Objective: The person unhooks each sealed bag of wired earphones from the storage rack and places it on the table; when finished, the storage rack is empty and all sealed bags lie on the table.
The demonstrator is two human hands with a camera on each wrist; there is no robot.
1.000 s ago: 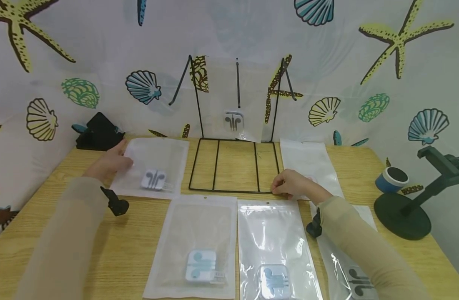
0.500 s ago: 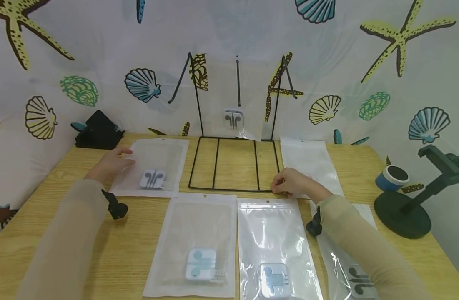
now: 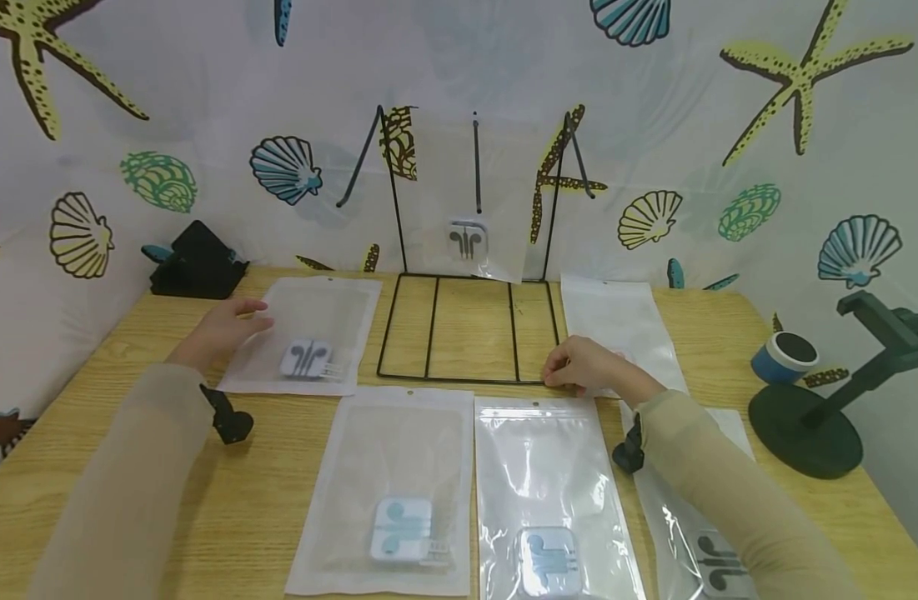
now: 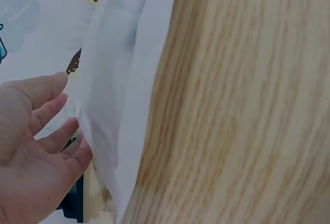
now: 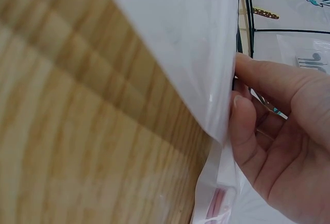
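Note:
A black wire rack (image 3: 469,382) stands on the table, its hooks rising at the back. One hook carries a clear pouch (image 3: 504,179) with an earphone case (image 3: 468,240) inside. At the rack's front right corner, my right hand (image 3: 586,365) pinches the wire between thumb and fingers. The right wrist view shows this hand (image 5: 289,131) close beside a pouch edge (image 5: 219,80). To the left, my left hand (image 3: 220,332) lies with relaxed fingers at the edge of a frosted pouch (image 3: 331,312). In the left wrist view, its fingertips are at the pouch edge (image 4: 111,126).
Two more pouches with earphone cases, one frosted (image 3: 398,442) and one shiny (image 3: 537,458), lie in front of the rack. Others (image 3: 609,312) lie on the right, partly under my forearm. A black stand (image 3: 804,432), a blue tape roll (image 3: 783,358) and a black object (image 3: 198,262) stand at the sides.
My left hand has shifted slightly toward me from the pouch's back left corner, its fingers loosening. The right hand and rack look unchanged.

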